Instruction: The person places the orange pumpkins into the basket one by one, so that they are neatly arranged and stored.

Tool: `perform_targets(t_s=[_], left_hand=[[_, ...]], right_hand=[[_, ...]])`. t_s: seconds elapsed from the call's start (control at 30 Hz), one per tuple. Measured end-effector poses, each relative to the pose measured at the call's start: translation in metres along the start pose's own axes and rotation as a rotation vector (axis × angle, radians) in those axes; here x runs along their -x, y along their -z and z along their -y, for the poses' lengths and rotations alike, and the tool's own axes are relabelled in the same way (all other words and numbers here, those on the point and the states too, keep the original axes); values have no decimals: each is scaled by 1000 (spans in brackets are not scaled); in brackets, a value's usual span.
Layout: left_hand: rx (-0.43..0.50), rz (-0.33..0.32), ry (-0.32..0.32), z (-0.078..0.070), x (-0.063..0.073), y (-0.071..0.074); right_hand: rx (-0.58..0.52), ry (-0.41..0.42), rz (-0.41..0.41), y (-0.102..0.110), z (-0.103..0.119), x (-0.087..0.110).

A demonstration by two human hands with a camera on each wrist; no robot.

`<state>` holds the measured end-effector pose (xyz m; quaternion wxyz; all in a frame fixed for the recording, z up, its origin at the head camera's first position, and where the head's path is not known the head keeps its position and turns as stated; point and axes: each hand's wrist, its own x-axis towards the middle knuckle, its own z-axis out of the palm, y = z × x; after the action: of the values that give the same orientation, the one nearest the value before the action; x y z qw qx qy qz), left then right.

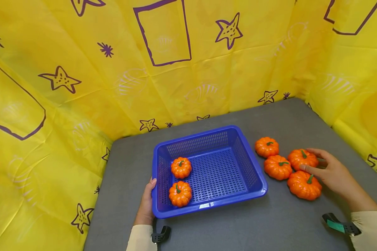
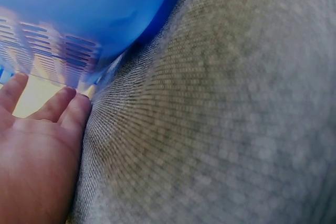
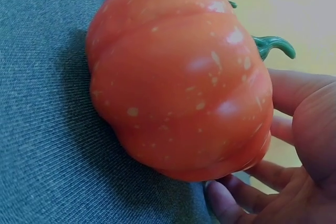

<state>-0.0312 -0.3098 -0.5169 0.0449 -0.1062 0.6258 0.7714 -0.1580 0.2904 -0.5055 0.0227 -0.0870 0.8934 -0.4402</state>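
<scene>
A blue plastic basket [image 1: 207,174] with slotted sides stands on the grey table. Inside it, along the left wall, are two small orange pumpkins with green stems, a rear pumpkin [image 1: 181,168] and a front pumpkin [image 1: 180,194]. My left hand [image 1: 145,205] holds the basket's left side, thumb at the rim; the left wrist view shows fingers [image 2: 55,103] against the slotted wall. To the basket's right, my right hand [image 1: 336,172] grips an orange pumpkin [image 1: 296,159] between thumb and fingers. A nearer pumpkin [image 3: 178,87] partly blocks that grip in the right wrist view.
Right of the basket, a back pumpkin [image 1: 267,147], a middle pumpkin [image 1: 277,167] and a front pumpkin [image 1: 304,186] cluster round the gripped one. Yellow patterned cloth [image 1: 176,87] walls the grey table [image 1: 226,230] at the back and both sides.
</scene>
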Motion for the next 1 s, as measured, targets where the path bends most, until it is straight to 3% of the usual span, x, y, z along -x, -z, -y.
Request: perform_targets(t_s=[0.4, 1.0], left_hand=[[-20, -13, 8, 1, 0, 1], [-26, -23, 15, 1, 0, 1]], right_hand=[[-12, -1, 6, 0, 4, 0], [12, -13, -47, 9, 8, 1]])
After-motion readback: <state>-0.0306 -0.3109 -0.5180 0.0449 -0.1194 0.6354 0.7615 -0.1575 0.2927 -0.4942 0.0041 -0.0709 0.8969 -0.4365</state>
